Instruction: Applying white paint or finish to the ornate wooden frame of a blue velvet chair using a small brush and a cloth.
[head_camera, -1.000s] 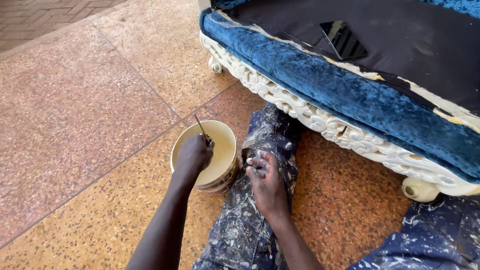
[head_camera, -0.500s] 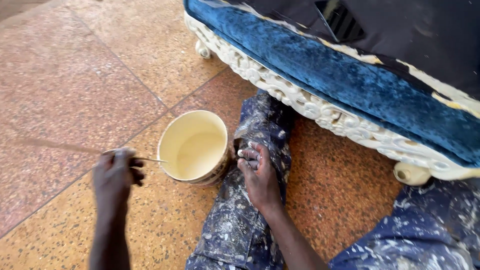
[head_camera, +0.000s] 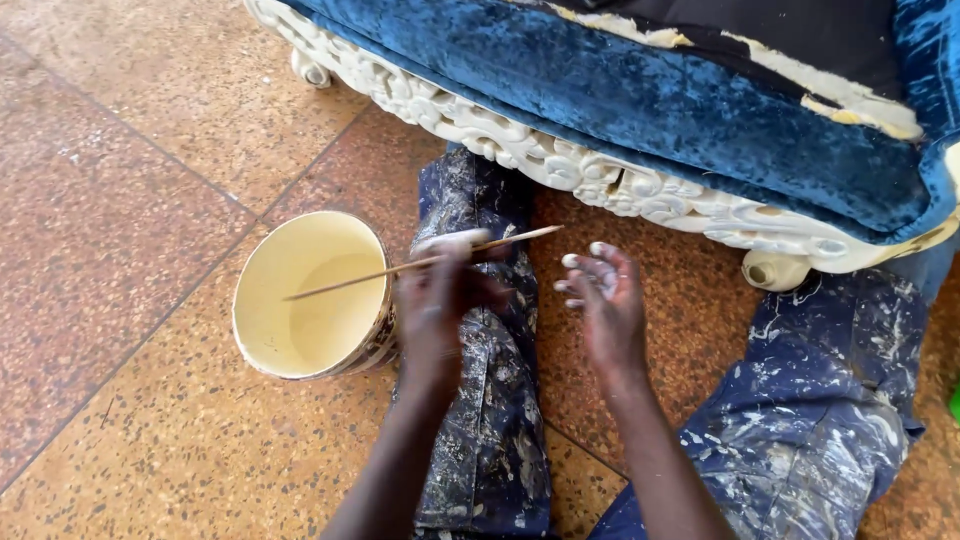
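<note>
while pinched in left hand at frame centre | thin stick lying near-level, tip over bucket centre-left, butt toward right hand | right fingers spread, holding nothing

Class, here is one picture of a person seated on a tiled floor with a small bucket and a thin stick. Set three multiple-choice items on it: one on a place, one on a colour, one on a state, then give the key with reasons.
1. Where does the bucket stand?
A. on the sofa seat
B. on the floor beside the person's leg
C. in the person's lap

2. What colour is the sofa's velvet?
A. blue
B. red
C. green

3. How is the right hand?
A. clenched round the stick
B. open, fingers spread, holding nothing
C. dipped in the bucket

Key: 1 B, the bucket rests on the tiles next to the paint-spattered trouser leg. 2 A, the upholstery above the carved cream frame is blue. 3 B, the left hand holds the thin stick; the right is empty.
</note>
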